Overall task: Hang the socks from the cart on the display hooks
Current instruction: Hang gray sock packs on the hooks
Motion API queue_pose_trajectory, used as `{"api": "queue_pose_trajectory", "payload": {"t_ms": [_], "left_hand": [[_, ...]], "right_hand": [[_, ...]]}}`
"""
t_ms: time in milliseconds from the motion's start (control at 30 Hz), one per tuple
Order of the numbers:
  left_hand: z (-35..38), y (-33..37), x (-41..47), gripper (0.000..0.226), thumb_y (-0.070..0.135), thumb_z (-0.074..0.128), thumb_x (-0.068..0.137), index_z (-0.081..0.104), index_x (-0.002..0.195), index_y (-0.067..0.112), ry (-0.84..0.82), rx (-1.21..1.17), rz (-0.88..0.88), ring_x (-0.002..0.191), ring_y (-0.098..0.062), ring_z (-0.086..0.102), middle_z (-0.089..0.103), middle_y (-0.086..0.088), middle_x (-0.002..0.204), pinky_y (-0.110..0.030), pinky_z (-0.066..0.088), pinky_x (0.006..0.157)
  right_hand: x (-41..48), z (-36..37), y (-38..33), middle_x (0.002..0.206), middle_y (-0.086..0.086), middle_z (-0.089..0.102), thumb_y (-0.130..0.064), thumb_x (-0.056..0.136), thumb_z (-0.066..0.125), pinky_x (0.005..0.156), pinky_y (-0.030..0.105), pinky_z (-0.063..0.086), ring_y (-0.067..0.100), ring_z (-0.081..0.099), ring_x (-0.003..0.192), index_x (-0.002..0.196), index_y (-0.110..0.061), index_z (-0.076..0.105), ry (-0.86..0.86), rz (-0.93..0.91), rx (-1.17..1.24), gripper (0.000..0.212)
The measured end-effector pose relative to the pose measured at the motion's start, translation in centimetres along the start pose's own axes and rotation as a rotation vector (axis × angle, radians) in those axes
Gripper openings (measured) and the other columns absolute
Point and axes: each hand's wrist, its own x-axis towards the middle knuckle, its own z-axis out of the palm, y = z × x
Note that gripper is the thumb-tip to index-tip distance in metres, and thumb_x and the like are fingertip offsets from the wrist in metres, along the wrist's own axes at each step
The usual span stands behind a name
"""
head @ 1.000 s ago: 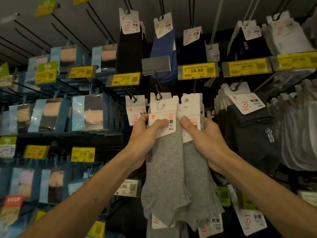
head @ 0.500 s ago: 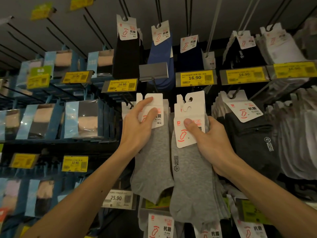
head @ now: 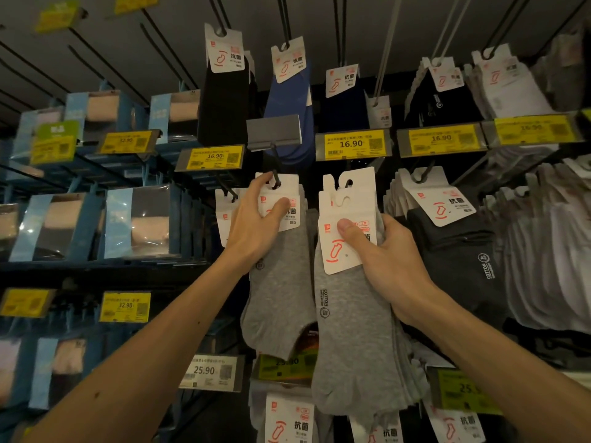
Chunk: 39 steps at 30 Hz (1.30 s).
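Two lots of grey socks are in play. The bigger, a stack (head: pixel 355 330) of carded pairs, sits in my right hand (head: pixel 393 260), at 3 o'clock from the single pair (head: pixel 281 298) and just beside it. Dark socks (head: pixel 457 251) hang at the stack's 3 o'clock. The cart is out of view.

My right forearm rises from 5 o'clock. The fingers wrap behind the stack and the thumb (head: pixel 345 227) presses flat on the front card, so that grip is closed on the stack. My left forearm comes up from 7 o'clock. My left hand (head: pixel 256 225) pinches the pair's card (head: pixel 292 215), thumb on its face, index finger reaching to 12 o'clock beside the hook (head: pixel 275 182). The hook's tip seems to sit in the card's slot, though I can't tell if it is fully seated.

To do this well, I judge I should slide the card straight back along the hook, level, until it meets the cards behind. I should let go only once it hangs by itself. Meanwhile the right hand should hold the stack off to 3 o'clock, so its top cards don't snag the pair.
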Motion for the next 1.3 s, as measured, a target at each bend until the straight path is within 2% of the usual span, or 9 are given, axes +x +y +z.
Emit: {"api": "queue_pose_trajectory", "payload": {"t_ms": [133, 267, 500, 700, 767, 833, 1000, 1133, 1300], "left_hand": [[0.5, -0.6, -0.1, 0.054, 0.03, 0.058, 0.1, 0.036, 0.148, 0.031, -0.025, 0.072, -0.034, 0.087, 0.014, 0.052, 0.045, 0.023, 0.108, -0.015, 0.048, 0.082], [1.1, -1.5, 0.3, 0.056, 0.036, 0.059, 0.098, 0.034, 0.148, 0.032, -0.029, 0.155, -0.018, 0.117, -0.023, 0.059, 0.057, -0.001, 0.132, -0.045, 0.051, 0.097], [2.4, -2.8, 0.5, 0.059, 0.043, 0.057, 0.098, 0.031, 0.149, 0.032, -0.002, 0.361, -0.019, 0.117, -0.03, 0.05, 0.05, -0.012, 0.13, -0.034, 0.037, 0.081], [2.1, -1.5, -1.4, 0.058, 0.036, 0.062, 0.095, 0.037, 0.147, 0.033, 0.02, 0.598, -0.001, 0.128, -0.03, 0.034, 0.035, -0.011, 0.138, -0.043, 0.038, 0.099], [1.6, -0.8, -2.6, 0.038, 0.022, 0.058, 0.098, 0.051, 0.135, 0.026, 0.091, 0.464, 0.12, 0.12, -0.024, 0.044, 0.045, -0.006, 0.127, -0.035, 0.041, 0.092], [1.2, 0.9, -4.0, 0.015, 0.023, 0.05, 0.102, 0.059, 0.115, 0.025, 0.068, 0.12, 0.035, 0.099, -0.016, 0.057, 0.057, 0.001, 0.108, -0.029, 0.045, 0.078], [1.0, 5.0, -6.9, 0.041, 0.058, 0.05, 0.09, 0.062, 0.113, 0.025, -0.19, -0.359, -0.28, 0.088, -0.008, 0.072, 0.073, 0.003, 0.103, -0.022, 0.057, 0.07], [0.2, 4.7, -7.6, 0.059, 0.049, 0.075, 0.061, 0.055, 0.114, 0.032, -0.202, -0.371, -0.238, 0.092, -0.005, 0.071, 0.071, 0.004, 0.108, -0.022, 0.059, 0.075], [-1.1, 2.9, -7.4, 0.065, 0.026, 0.082, 0.064, 0.057, 0.124, 0.022, -0.236, -0.371, -0.205, 0.1, -0.011, 0.071, 0.072, -0.001, 0.113, -0.029, 0.059, 0.083]], "right_hand": [[0.1, 0.0, -0.1, 0.099, -0.008, 0.075, -0.033, 0.091, 0.069, 0.068, 0.019, 0.057, 0.002, 0.073, 0.083, 0.114, -0.018, 0.063, -0.004, -0.003, 0.009, 0.029], [0.0, 0.0, -0.2, 0.101, -0.008, 0.075, -0.032, 0.092, 0.068, 0.064, 0.015, 0.056, 0.001, 0.073, 0.083, 0.117, -0.019, 0.063, -0.019, -0.004, 0.017, 0.029], [-0.1, -0.2, -0.3, 0.101, -0.008, 0.075, -0.034, 0.091, 0.068, 0.064, 0.017, 0.056, 0.002, 0.073, 0.084, 0.118, -0.018, 0.063, -0.029, -0.011, 0.013, 0.032], [-0.4, -0.9, -0.4, 0.097, -0.01, 0.074, -0.034, 0.09, 0.068, 0.059, 0.013, 0.054, -0.002, 0.072, 0.079, 0.114, -0.02, 0.063, -0.026, -0.005, 0.019, 0.028], [-0.5, -0.9, -0.4, 0.097, -0.01, 0.074, -0.034, 0.09, 0.068, 0.059, 0.013, 0.054, -0.002, 0.072, 0.08, 0.115, -0.021, 0.062, -0.033, -0.006, 0.021, 0.028], [-0.6, -0.5, -0.4, 0.099, -0.01, 0.074, -0.034, 0.09, 0.069, 0.059, 0.013, 0.054, -0.002, 0.072, 0.08, 0.116, -0.021, 0.062, -0.046, -0.008, 0.03, 0.029], [-0.8, 1.4, -0.4, 0.094, -0.015, 0.072, -0.028, 0.088, 0.072, 0.059, 0.011, 0.053, -0.005, 0.07, 0.079, 0.101, -0.033, 0.061, -0.077, -0.029, 0.085, 0.017], [-1.1, 2.5, -0.3, 0.09, -0.015, 0.072, -0.028, 0.084, 0.076, 0.057, 0.012, 0.054, -0.005, 0.071, 0.077, 0.101, -0.034, 0.062, -0.096, 0.0, 0.16, 0.022], [-1.4, 3.4, -0.1, 0.097, -0.006, 0.077, -0.03, 0.088, 0.071, 0.063, 0.018, 0.058, 0.004, 0.074, 0.084, 0.114, -0.022, 0.066, -0.098, 0.069, 0.242, 0.028]]}}
